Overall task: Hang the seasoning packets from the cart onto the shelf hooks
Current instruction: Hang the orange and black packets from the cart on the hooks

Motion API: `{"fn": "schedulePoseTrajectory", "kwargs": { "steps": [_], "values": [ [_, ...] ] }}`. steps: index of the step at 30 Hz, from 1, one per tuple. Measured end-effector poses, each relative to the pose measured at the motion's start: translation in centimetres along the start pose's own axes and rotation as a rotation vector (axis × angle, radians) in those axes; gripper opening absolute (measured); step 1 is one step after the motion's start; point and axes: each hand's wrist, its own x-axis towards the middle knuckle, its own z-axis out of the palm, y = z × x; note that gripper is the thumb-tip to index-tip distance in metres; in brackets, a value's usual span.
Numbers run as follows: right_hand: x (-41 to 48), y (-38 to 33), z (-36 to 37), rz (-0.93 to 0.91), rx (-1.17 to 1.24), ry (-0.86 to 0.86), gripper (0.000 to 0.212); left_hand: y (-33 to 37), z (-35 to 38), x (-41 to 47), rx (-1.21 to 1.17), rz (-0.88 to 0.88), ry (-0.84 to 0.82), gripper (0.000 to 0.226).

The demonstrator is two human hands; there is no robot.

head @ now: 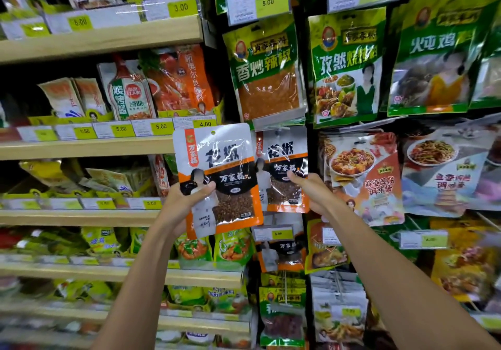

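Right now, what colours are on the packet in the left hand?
The peppercorn packet is white on top, black mid-band, orange-edged; head view shows it best.

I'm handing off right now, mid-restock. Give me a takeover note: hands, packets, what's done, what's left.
Left hand: grips the loose peppercorn packet near its lower left corner, raised in front of the shelves, not on a hook.
Right hand: pinches the lower right edge of the hung peppercorn packet, thumb on its front.
Done: that packet looks hung just under the price rail, though its hook is hard to see.
Left: hang the loose packet, probably on the same hook. The cart is out of view, so remaining stock is unknown.
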Motion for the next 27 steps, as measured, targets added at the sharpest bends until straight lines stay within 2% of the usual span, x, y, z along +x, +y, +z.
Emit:
{"fn": "schedulePoseTrajectory", "kwargs": {
  "steps": [2, 3, 5, 7, 9, 11, 13, 15, 17, 20, 21, 23, 25, 27],
  "values": [
    [-0.6, 0.7, -0.2, 0.0, -0.019, -0.017, 0.077, -0.5, 0.0, -0.2, -0.025, -0.016, -0.008, 0.039],
    [-0.8, 1.3, -0.5, -0.008, -0.03, -0.033, 0.07, -0.8, 0.0, -0.3, -0.026, -0.038, -0.016, 0.05],
    [-1.6, 2.8, -1.1, -0.035, -0.12, -0.028, 0.041, -1.2, 0.2, -0.6, -0.047, -0.104, -0.014, 0.09],
    [-2.8, 4.4, -1.5, -0.1, -0.298, 0.114, 0.021, -1.8, 0.5, -1.0, -0.071, -0.171, 0.021, 0.106],
    [-3.9, 5.8, -1.6, -0.2, -0.431, 0.34, 0.027, -2.0, 1.2, -1.5, -0.075, -0.206, -0.001, 0.116],
    [-5.2, 5.9, -1.2, -0.334, -0.381, 0.433, 0.027, -2.4, 2.1, -1.6, -0.082, -0.218, -0.056, 0.123],
    [-6.0, 4.7, -0.4, -0.339, -0.197, 0.309, 0.026, -2.7, 3.2, -1.8, -0.077, -0.229, -0.099, 0.105],
    [-6.5, 2.8, 0.6, -0.252, 0.05, 0.091, 0.044, -2.9, 4.6, -1.7, -0.049, -0.239, -0.115, 0.073],
    [-6.5, 1.5, 1.2, -0.227, 0.126, -0.006, 0.052, -2.9, 5.8, -1.5, -0.067, -0.218, -0.133, 0.056],
    [-6.3, 0.7, 1.3, -0.235, 0.12, 0.039, 0.032, -2.7, 6.9, -1.2, -0.048, -0.155, -0.194, 0.054],
    [-6.1, 0.7, 1.1, -0.235, 0.122, 0.058, 0.029, -2.4, 7.1, -1.1, -0.027, -0.136, -0.216, 0.043],
    [-5.8, 0.7, 0.6, -0.235, 0.125, 0.062, 0.028, -1.7, 7.0, -0.8, 0.051, -0.067, -0.21, 0.003],
    [-5.5, 0.7, 0.0, -0.226, 0.111, 0.075, 0.025, -0.8, 6.3, -0.2, 0.135, 0.06, -0.036, 0.005],
    [-5.1, 0.7, -0.6, -0.215, 0.088, 0.108, 0.023, 0.2, 5.0, 0.7, 0.287, 0.28, 0.297, 0.013]
  ]
}}
